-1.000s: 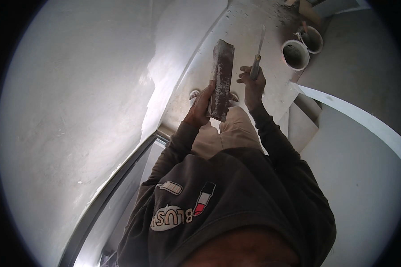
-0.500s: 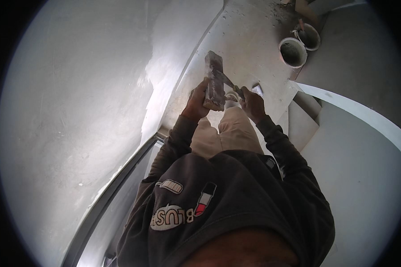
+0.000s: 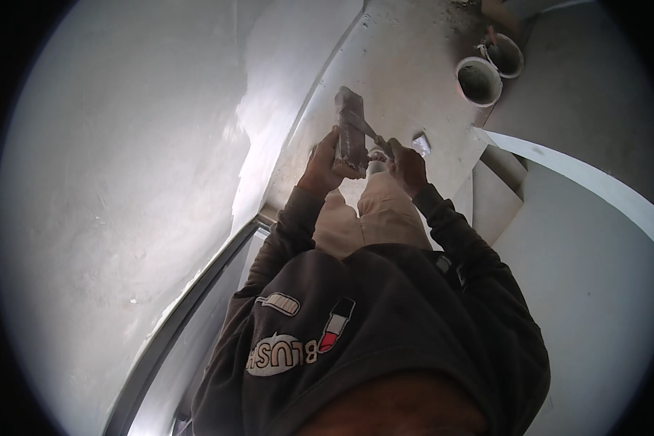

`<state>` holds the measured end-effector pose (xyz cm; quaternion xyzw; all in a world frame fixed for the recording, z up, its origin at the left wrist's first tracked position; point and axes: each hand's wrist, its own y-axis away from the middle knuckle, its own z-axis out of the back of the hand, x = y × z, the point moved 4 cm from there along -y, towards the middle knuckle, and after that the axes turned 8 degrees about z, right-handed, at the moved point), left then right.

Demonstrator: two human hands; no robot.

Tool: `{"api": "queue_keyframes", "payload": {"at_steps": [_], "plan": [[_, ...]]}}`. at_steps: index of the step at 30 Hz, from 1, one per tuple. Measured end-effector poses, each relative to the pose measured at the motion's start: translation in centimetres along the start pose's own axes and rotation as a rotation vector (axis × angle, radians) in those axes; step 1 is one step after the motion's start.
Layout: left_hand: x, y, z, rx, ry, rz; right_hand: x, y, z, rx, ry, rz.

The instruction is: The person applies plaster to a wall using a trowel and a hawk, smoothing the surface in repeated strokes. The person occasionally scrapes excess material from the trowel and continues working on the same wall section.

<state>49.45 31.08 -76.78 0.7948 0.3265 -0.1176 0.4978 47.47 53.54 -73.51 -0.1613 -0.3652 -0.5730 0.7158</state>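
Note:
My left hand (image 3: 321,166), its fingers closed, grips a long, plaster-smeared reddish-brown block (image 3: 353,149) by its near left side. The block points away from me, and whether it is a brick or the body of a tool I cannot tell. In my closed right hand (image 3: 408,168) is a putty knife (image 3: 371,131), held by its handle. Its blade reaches leftward and rests against the upper part of the block. Both hands are in front of my legs, above the floor.
Along the left runs a pale wall (image 3: 123,160) with a whiter, patchy band near its base. Two buckets, a nearer one (image 3: 478,81) holding grey material and a farther one (image 3: 506,57), stand at the far right. A small whitish piece (image 3: 421,143) lies on the floor (image 3: 400,65).
The putty knife and my right hand have shifted slightly left, with the blade farther across the block. My left hand still holds the block in nearly the same place.

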Motion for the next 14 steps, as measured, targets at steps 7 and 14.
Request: {"api": "queue_keyframes", "payload": {"at_steps": [7,14], "plan": [[0.0,0.0,-0.2,0.045,0.144,0.102,-0.3,0.8,-1.3,0.059,-0.050,-0.075],[-2.2,2.0,-2.2,-0.019,0.026,0.148,-2.2,-0.8,-2.2,0.154,0.125,-0.045]]}}
